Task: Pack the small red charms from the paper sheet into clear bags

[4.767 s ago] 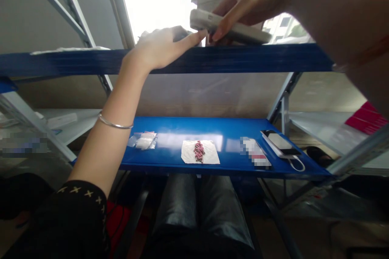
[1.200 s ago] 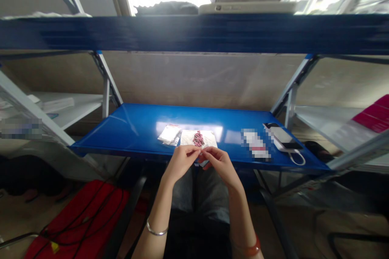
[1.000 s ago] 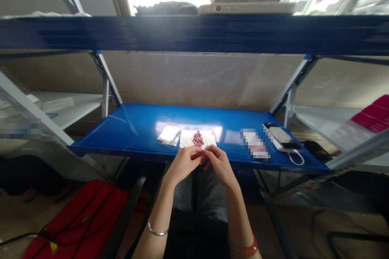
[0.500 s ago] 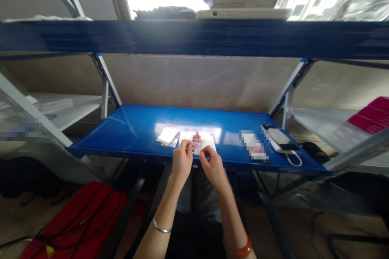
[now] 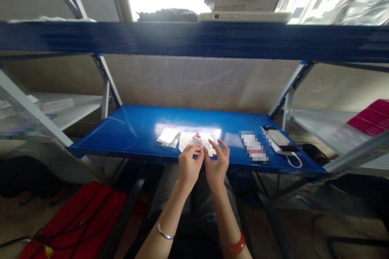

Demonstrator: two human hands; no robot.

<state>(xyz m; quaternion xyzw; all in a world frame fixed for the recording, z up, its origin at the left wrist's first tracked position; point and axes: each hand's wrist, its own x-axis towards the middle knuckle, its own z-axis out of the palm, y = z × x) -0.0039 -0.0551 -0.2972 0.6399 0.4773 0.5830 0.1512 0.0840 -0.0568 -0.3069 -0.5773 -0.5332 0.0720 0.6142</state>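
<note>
Both my hands are raised at the front edge of the blue shelf (image 5: 136, 129). My left hand (image 5: 188, 166) and my right hand (image 5: 217, 164) pinch a small clear bag (image 5: 198, 142) between their fingertips. The right hand's other fingers are spread. The bag hangs over a white sheet of paper (image 5: 185, 141), and a bit of red shows through it. The paper's small red pieces are mostly hidden behind the bag and my fingers. A stack of small clear bags (image 5: 168, 135) lies just left of the paper.
A blurred flat item (image 5: 253, 148) and a phone on a white power bank with a cable (image 5: 281, 141) lie at the shelf's right end. The upper shelf beam (image 5: 194, 40) carries boxes and a white device (image 5: 243, 16). A red bag (image 5: 79, 218) is on the floor.
My hands came down from the upper shelf, where they left the white device. In the last second they rose with the clear bag to the paper's near edge.
</note>
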